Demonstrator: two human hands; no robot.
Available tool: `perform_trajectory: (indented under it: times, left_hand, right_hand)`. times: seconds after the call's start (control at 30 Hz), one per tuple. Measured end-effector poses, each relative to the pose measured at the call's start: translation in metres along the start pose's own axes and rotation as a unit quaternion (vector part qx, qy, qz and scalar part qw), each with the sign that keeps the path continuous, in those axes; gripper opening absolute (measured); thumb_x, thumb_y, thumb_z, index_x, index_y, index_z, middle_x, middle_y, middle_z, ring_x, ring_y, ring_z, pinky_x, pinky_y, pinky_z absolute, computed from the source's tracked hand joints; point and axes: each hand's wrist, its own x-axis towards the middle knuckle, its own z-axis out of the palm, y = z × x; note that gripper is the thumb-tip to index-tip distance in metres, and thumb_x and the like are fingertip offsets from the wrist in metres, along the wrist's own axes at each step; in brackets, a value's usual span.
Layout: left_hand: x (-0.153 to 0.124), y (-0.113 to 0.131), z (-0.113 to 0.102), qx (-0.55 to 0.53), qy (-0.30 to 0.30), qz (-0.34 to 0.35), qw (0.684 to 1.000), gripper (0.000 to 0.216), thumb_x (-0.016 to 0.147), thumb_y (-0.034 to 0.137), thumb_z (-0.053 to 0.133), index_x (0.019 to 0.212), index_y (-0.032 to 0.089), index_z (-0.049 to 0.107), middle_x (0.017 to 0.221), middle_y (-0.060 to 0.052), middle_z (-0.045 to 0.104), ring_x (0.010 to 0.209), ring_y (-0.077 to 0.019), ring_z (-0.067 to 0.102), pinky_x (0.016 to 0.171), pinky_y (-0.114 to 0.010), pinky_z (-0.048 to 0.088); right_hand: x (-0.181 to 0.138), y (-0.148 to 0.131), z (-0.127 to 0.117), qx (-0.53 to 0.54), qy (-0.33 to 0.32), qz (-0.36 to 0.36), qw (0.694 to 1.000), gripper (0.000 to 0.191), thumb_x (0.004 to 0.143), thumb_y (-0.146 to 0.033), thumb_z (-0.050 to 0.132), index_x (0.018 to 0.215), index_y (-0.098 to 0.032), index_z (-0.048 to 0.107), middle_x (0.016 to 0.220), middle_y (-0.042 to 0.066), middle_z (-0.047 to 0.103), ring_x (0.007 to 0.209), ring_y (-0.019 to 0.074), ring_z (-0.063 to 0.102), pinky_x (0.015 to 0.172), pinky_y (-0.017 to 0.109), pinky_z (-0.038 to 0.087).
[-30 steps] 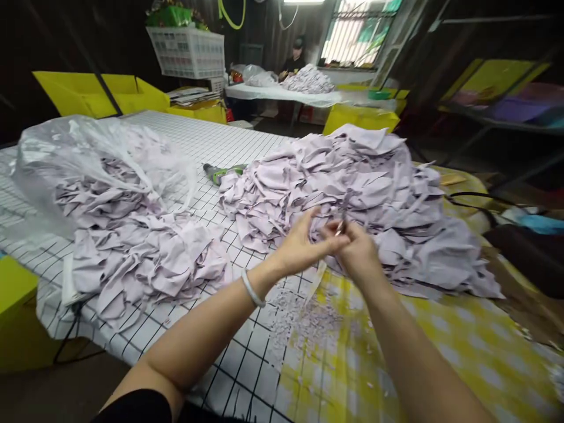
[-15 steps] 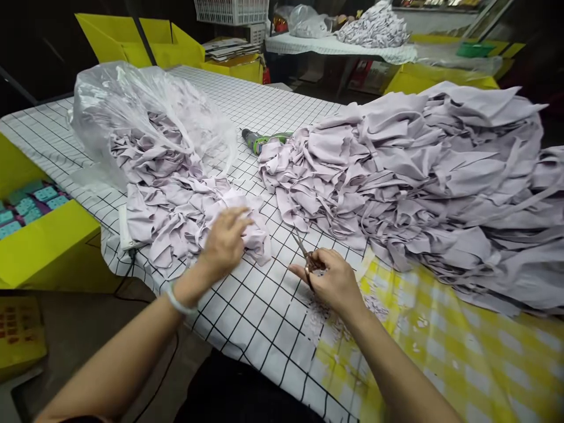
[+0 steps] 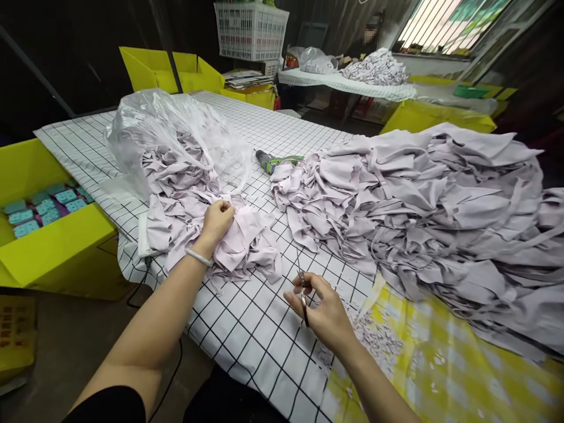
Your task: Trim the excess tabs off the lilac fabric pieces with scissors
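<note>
My left hand (image 3: 217, 220) is closed on a pale lilac cloth piece at the near end of the left fabric pile (image 3: 185, 188), which spills from a clear plastic bag (image 3: 145, 123). A pale bangle sits on that wrist. My right hand (image 3: 321, 308) hovers over the checked tablecloth (image 3: 247, 329) and holds small scissors (image 3: 301, 288), blades pointing away from me. A much bigger heap of the same lilac pieces (image 3: 423, 200) fills the right side of the table.
A green-handled tool (image 3: 275, 161) lies between the two piles. Tiny fabric clippings (image 3: 374, 338) litter the yellow checked cloth (image 3: 462, 370). Yellow bins (image 3: 57, 247) stand at the left and back. A white crate (image 3: 251, 29) and another table with a seated person (image 3: 368, 41) lie beyond.
My left hand left the right hand, swung left and gripped a piece on the left pile. The right hand dropped toward the table with the scissors. The view shifted left and down.
</note>
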Motion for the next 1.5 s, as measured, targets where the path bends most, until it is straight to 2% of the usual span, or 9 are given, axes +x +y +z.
perform_trajectory:
  times: [0.13, 0.33, 0.63, 0.83, 1.03, 1.2, 1.3, 1.4, 1.5]
  left_hand:
    - [-0.053, 0.026, -0.015, -0.133, -0.026, 0.015, 0.991, 0.013, 0.083, 0.03, 0.051, 0.079, 0.02, 0.046, 0.079, 0.0, 0.059, 0.059, -0.0098, 0.047, 0.056, -0.022, 0.037]
    - [-0.16, 0.046, -0.03, -0.351, -0.276, -0.064, 0.893, 0.013, 0.089, 0.03, 0.065, 0.092, 0.017, 0.065, 0.077, 0.0, 0.06, 0.054, -0.0054, 0.039, 0.05, -0.02, 0.032]
    - [-0.168, 0.054, -0.058, -0.287, -0.378, -0.103, 0.874, 0.025, 0.092, 0.035, 0.059, 0.088, 0.014, 0.073, 0.058, 0.004, 0.043, 0.047, -0.0059, 0.029, 0.043, -0.021, 0.02]
    - [-0.172, 0.042, -0.065, -0.039, -0.302, 0.123, 0.945, 0.019, 0.094, 0.023, 0.054, 0.09, 0.016, 0.072, 0.075, -0.002, 0.067, 0.068, -0.0127, 0.059, 0.062, -0.024, 0.047]
    - [-0.18, 0.043, -0.078, 0.051, -0.271, 0.279, 0.92, 0.02, 0.094, 0.014, 0.05, 0.089, 0.014, 0.069, 0.077, -0.004, 0.067, 0.068, -0.0126, 0.059, 0.064, -0.025, 0.045]
    - [-0.188, 0.037, -0.086, -0.095, -0.348, 0.008, 0.933, 0.024, 0.092, 0.032, 0.053, 0.091, 0.015, 0.07, 0.062, 0.001, 0.049, 0.053, -0.0114, 0.037, 0.049, -0.025, 0.032]
    - [-0.193, 0.034, -0.075, -0.334, -0.464, -0.218, 0.791, 0.043, 0.091, 0.044, 0.043, 0.104, 0.015, 0.072, 0.063, 0.001, 0.042, 0.049, -0.0108, 0.027, 0.044, -0.025, 0.024]
    - [-0.195, 0.036, -0.059, -0.427, -0.466, -0.276, 0.724, 0.032, 0.089, 0.04, 0.051, 0.093, 0.016, 0.072, 0.062, 0.002, 0.036, 0.051, -0.01, 0.023, 0.045, -0.023, 0.02]
    - [-0.196, 0.038, -0.053, -0.413, -0.443, -0.229, 0.761, 0.023, 0.091, 0.036, 0.059, 0.088, 0.017, 0.071, 0.061, 0.003, 0.035, 0.054, -0.0097, 0.024, 0.048, -0.023, 0.02]
  right_hand:
    - [0.004, 0.002, 0.0, 0.074, -0.002, 0.016, 0.997, 0.034, 0.079, -0.049, 0.075, 0.097, -0.024, 0.061, 0.099, 0.006, 0.066, 0.092, 0.024, 0.06, 0.088, 0.041, 0.048]
    - [0.025, -0.025, 0.011, 0.256, -0.025, -0.132, 0.957, 0.04, 0.076, -0.027, 0.078, 0.104, -0.027, 0.05, 0.131, 0.005, 0.055, 0.108, 0.0186, 0.056, 0.094, 0.035, 0.047]
    - [0.037, -0.04, 0.021, 0.38, -0.097, -0.118, 0.912, 0.032, 0.069, -0.028, 0.084, 0.083, -0.022, 0.055, 0.082, -0.002, 0.058, 0.075, 0.0132, 0.056, 0.07, 0.027, 0.048]
    - [0.025, -0.042, -0.031, 0.246, -0.261, -0.175, 0.917, 0.022, 0.076, -0.027, 0.081, 0.087, -0.021, 0.063, 0.091, 0.003, 0.068, 0.082, 0.0158, 0.063, 0.079, 0.032, 0.052]
    - [0.035, -0.042, -0.001, 0.167, -0.319, -0.209, 0.909, 0.02, 0.075, -0.023, 0.074, 0.093, -0.021, 0.065, 0.104, 0.005, 0.067, 0.106, 0.0209, 0.059, 0.098, 0.039, 0.047]
    - [0.044, -0.046, 0.02, 0.223, -0.189, -0.174, 0.94, 0.011, 0.071, -0.02, 0.067, 0.079, -0.021, 0.059, 0.079, -0.002, 0.059, 0.075, 0.0146, 0.054, 0.073, 0.03, 0.047]
    - [0.037, -0.055, 0.013, 0.261, -0.06, -0.2, 0.942, 0.015, 0.071, -0.02, 0.068, 0.08, -0.023, 0.056, 0.078, -0.002, 0.056, 0.073, 0.0147, 0.052, 0.068, 0.029, 0.046]
    - [0.025, -0.054, 0.006, 0.266, 0.003, -0.217, 0.939, 0.016, 0.072, -0.018, 0.069, 0.079, -0.024, 0.055, 0.077, -0.001, 0.057, 0.074, 0.016, 0.054, 0.07, 0.03, 0.046]
    - [0.014, -0.04, 0.009, 0.292, 0.048, -0.162, 0.941, 0.018, 0.073, -0.019, 0.071, 0.078, -0.023, 0.055, 0.077, -0.001, 0.057, 0.075, 0.016, 0.055, 0.072, 0.031, 0.046]
